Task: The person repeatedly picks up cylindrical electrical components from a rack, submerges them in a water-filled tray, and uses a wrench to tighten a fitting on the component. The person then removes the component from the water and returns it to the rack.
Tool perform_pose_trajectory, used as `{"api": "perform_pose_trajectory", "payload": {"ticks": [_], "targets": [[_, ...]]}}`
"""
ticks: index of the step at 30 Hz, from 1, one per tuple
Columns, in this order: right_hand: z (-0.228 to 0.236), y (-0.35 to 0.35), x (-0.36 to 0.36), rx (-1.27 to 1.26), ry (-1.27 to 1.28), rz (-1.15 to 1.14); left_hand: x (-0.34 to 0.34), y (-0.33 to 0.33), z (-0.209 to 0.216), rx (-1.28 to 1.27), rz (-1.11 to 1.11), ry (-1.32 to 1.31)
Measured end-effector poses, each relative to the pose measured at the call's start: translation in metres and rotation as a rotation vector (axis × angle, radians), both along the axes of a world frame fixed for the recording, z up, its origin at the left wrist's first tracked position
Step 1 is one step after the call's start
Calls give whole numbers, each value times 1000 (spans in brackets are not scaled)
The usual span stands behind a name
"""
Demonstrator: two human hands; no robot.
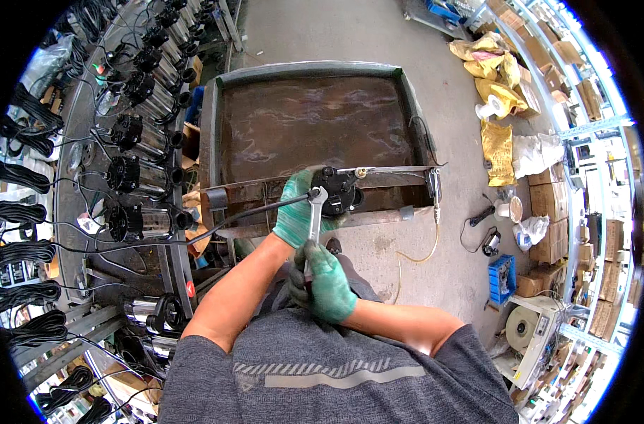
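Note:
My left hand (292, 215), in a green knitted glove, is closed around the left side of a submersible pump (341, 200) with a black round top. A thick black cable (255, 210) leaves the pump's top and runs off to the left. My right hand (327, 284), also gloved in green, grips a silver open-end wrench (315, 220) by its lower handle. The wrench's jaw sits around the fitting where the cable enters the pump. The pump's lower body and some left fingers are hidden beneath its top.
Beyond the pump stands a metal tank (308, 68) of dark brown water, with a bar (399, 169) across its near side and a thin hose (429, 244). Several similar pumps (139, 177) line the left bench. Shelving (594, 127), yellow sacks (498, 152) and a blue crate (502, 278) are right.

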State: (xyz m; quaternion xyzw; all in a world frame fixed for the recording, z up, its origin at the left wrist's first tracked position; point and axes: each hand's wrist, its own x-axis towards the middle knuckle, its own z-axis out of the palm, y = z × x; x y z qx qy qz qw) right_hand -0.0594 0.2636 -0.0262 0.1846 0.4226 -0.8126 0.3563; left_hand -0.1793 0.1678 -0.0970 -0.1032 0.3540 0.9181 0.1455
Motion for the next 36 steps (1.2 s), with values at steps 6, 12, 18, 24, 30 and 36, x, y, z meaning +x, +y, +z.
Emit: {"api": "perform_pose_trajectory", "payload": {"ticks": [6, 12, 18, 24, 30, 36], "targets": [[24, 90, -11, 483, 296, 486, -2, -1, -11, -166, -39, 45], [26, 118, -91, 442, 300, 604, -5, -3, 14, 458, -111, -207], [54, 124, -150, 577, 254, 893, -4, -4, 26, 466, -104, -317], [34, 117, -134, 407, 140, 782, -9, 2, 12, 579, -61, -256], [-4, 19, -17, 209, 140, 55, -7, 10, -5, -168, -13, 33], [12, 76, -14, 439, 236, 296, -1, 6, -5, -96, -123, 109]]}}
